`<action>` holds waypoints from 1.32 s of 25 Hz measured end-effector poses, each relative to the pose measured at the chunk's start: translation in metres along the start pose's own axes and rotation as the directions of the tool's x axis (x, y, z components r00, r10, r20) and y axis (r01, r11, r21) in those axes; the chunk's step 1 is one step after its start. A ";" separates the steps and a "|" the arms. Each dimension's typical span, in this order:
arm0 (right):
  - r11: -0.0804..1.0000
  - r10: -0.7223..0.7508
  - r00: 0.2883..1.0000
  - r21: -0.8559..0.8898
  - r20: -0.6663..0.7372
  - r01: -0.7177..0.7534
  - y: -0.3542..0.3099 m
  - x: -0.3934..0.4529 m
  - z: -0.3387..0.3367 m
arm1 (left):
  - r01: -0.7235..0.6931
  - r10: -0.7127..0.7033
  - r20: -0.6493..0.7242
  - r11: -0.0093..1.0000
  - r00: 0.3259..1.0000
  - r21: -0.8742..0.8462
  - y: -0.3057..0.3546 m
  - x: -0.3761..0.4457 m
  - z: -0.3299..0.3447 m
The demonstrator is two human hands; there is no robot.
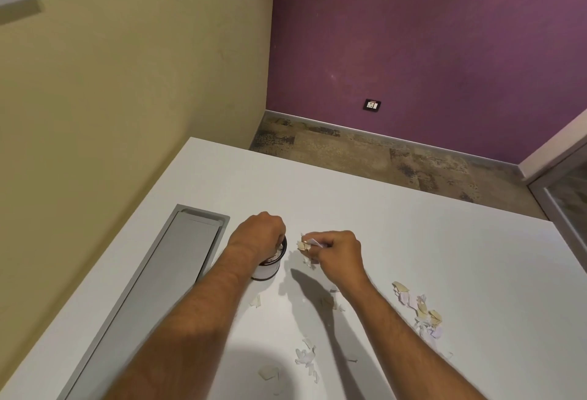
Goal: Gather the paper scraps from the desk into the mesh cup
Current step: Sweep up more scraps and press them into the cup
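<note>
The mesh cup (269,269) stands on the white desk (413,240), partly hidden by my left hand (259,236), whose fingers reach into its mouth onto the scraps inside. Just to the cup's right, my right hand (338,255) pinches a small bunch of paper scraps (305,244) a little above the desk. More scraps lie loose: a cream and lilac pile (419,310) at the right, a white cluster (306,356) near the front, and a few bits (256,300) below the cup.
A long grey cable-tray lid (165,275) is set into the desk at the left, close to the cup. The desk's far edge drops to a patterned floor (365,151). A cream wall stands at the left, a purple wall with a socket (372,105) behind.
</note>
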State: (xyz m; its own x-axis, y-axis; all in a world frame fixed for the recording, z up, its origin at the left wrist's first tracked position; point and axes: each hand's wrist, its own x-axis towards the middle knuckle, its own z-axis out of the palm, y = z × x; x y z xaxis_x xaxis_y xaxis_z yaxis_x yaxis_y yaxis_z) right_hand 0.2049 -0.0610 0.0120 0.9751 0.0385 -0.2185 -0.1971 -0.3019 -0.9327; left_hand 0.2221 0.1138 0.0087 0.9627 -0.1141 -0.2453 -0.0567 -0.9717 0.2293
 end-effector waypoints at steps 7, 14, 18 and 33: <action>0.901 -0.193 0.967 -0.361 0.166 0.242 -0.030 0.018 0.038 | 0.009 -0.409 -0.480 0.769 0.776 -0.640 -0.017 -0.049 0.007; 0.538 -0.178 0.867 -0.692 0.464 0.481 -0.034 0.026 0.068 | 0.120 -0.398 -0.291 0.744 0.870 -0.657 -0.019 -0.108 0.098; 0.364 -0.125 0.806 -0.729 0.578 0.579 -0.032 0.023 0.076 | 0.038 -0.138 -0.198 0.898 0.971 -0.438 -0.015 -0.120 0.121; 0.598 -0.355 0.896 -0.672 0.268 0.438 0.022 0.022 -0.017 | -0.127 0.152 0.042 0.926 0.987 -0.356 0.015 -0.144 0.130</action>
State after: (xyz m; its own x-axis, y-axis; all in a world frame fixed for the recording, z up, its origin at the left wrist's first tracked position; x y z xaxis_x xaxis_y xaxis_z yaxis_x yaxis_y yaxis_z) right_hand 0.2238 -0.0826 -0.0085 0.9161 0.3967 0.0591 0.3776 -0.8034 -0.4603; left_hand 0.0487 0.0888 -0.0750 0.9309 -0.2690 -0.2473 -0.0809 -0.8117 0.5784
